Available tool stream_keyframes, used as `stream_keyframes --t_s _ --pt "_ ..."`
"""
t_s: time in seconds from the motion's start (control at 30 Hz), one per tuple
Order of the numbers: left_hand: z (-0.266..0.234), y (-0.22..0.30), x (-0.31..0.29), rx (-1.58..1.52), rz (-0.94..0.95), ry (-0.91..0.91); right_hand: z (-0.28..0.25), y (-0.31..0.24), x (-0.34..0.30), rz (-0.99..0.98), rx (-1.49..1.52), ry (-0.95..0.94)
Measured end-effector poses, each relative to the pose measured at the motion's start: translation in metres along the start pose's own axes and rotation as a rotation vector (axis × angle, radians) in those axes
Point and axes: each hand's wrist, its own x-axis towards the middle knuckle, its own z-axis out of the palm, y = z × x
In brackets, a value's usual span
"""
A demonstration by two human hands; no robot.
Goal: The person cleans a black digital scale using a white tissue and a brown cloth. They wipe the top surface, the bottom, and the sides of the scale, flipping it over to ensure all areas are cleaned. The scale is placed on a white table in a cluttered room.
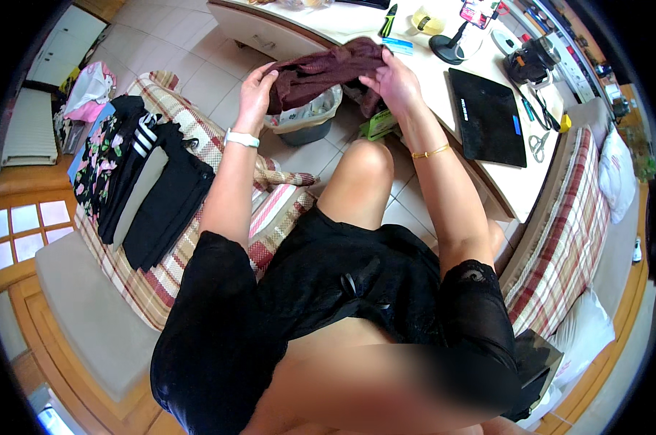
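Note:
A dark maroon piece of clothing (317,75) stretches between my two raised hands, above a grey waste bin. What kind of garment it is I cannot make out. My left hand (256,88) is closed on its left end, thumb on top. My right hand (397,83) grips the other end, fingers partly spread, and some of the cloth hangs down below it. Under the cloth stands the bin (307,133), lined with a white bag. To the left, folded dark clothes (170,192) lie in a row on the plaid sofa cover (143,291), a flowered one (99,174) among them.
At right, the white table (433,80) carries a black laptop (487,116), scissors (538,147), a phone stand (447,49), a dark jar (534,61) and a green-black knife (389,20). A plaid cushion (560,232) lies right of me. More clothes (90,90) are heaped far left.

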Motion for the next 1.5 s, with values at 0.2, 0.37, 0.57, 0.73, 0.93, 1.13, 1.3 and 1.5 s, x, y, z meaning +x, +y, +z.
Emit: stream_keyframes --t_s 0.2,0.37,0.57,0.73,0.93,1.13,1.3,1.5 --pt "-0.023 0.008 0.015 0.094 0.036 -0.111 0.051 -0.047 0.014 -0.146 0.132 -0.274" --pt "-0.057 0.005 0.03 0.541 0.183 0.063 0.12 -0.082 -0.014 -0.132 0.127 -0.25" --pt "-0.045 0.048 0.014 0.799 0.119 -0.026 0.116 -0.1 -0.006 -0.207 0.047 -0.308" --pt "-0.026 0.059 -0.007 0.725 0.212 -0.204 0.131 -0.101 -0.019 -0.247 0.098 -0.255" --pt "0.037 0.055 -0.012 0.395 0.245 -0.355 0.143 -0.116 -0.044 -0.244 0.151 -0.534" --pt "0.061 0.063 -0.016 -0.227 -0.04 -0.183 0.108 -0.119 -0.08 -0.158 0.012 -0.597" --pt "0.066 0.093 -0.031 -0.563 -0.176 -0.04 0.002 -0.059 -0.105 -0.214 -0.763 -0.395" --pt "0.108 0.071 -0.038 -0.615 -0.252 -0.193 -0.004 -0.003 -0.087 -0.011 -0.111 -0.343"
